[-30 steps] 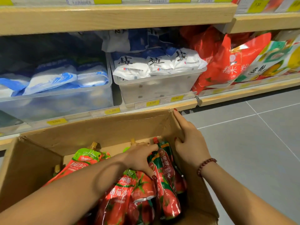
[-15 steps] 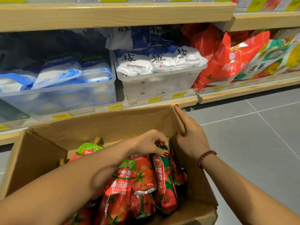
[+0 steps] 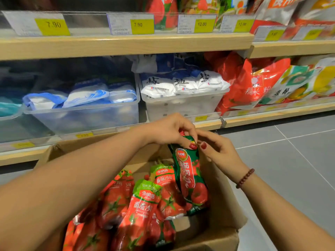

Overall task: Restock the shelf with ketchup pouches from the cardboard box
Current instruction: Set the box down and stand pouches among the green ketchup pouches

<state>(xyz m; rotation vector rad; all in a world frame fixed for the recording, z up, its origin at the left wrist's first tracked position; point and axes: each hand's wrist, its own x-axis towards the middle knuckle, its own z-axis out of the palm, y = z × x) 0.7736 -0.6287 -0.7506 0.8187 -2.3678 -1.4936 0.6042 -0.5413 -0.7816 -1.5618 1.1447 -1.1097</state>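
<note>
the left hand pinches the top of a green-edged ketchup pouch at its spout, thumb and fingers clamped on it, and holds it hanging upright above the 3 o'clock side of the cardboard box. the right hand sits just at 3 o'clock of that grip with its fingertips touching or nearly touching the same top corner; i cannot tell whether it has a real hold or only steadies it.

the pouch's lower end hangs among the other pouches, which lie heaped and overlapping from the box's centre out toward 7 o'clock.

the likely failure is in the grip: the whole weight seems to hang from a small pinch on a slick film top, so a quick swing upward could let it slip and drop back into the box or onto the floor at 3 o'clock. a second risk is drag, since the bottom of the pouch looks to be in contact with its neighbours and could catch on one and tip it over the box wall.

the upper shelf at 12 o'clock shows price tags with a dark gap behind them, and tomato-printed packs toward 1 o'clock. choosing the wrong slot there is possible, as two pouch designs are mixed in the box.
</note>
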